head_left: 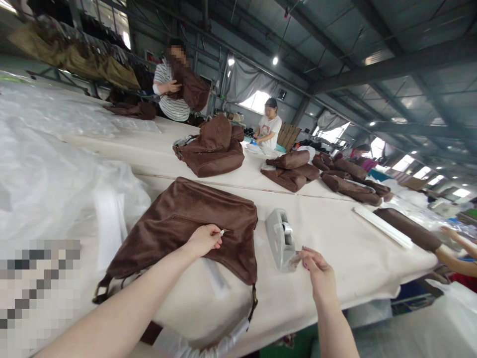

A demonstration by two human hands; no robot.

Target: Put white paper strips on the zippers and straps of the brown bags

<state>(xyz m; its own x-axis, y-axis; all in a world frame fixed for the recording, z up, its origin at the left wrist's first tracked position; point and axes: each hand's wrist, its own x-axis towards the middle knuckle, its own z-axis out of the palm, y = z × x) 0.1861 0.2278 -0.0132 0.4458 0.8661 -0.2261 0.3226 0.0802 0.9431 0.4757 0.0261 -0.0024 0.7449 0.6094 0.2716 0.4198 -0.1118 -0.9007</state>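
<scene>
A brown leather handbag (160, 214) lies flat on the pale table in front of me. Its shoulder strap (223, 345), wrapped in clear plastic, curves towards me at the table's near edge. My left hand (203, 240) rests over the bag, its fingers pinching a zipper pull (222, 232) with something small and white around it. To the right of the bag stands a grey tape dispenser (275, 241) holding a roll of tape (286, 229). At the dispenser's near end, my right hand (317, 266) has thumb and fingers closed on the tape's end.
More brown bags (219, 149) sit along the far side of the table. Clear plastic bags (55, 164) heap up on the left. A white bar (382, 227) lies at the right. Co-workers stand across the table, and another person's arm (452, 261) reaches in at the right edge.
</scene>
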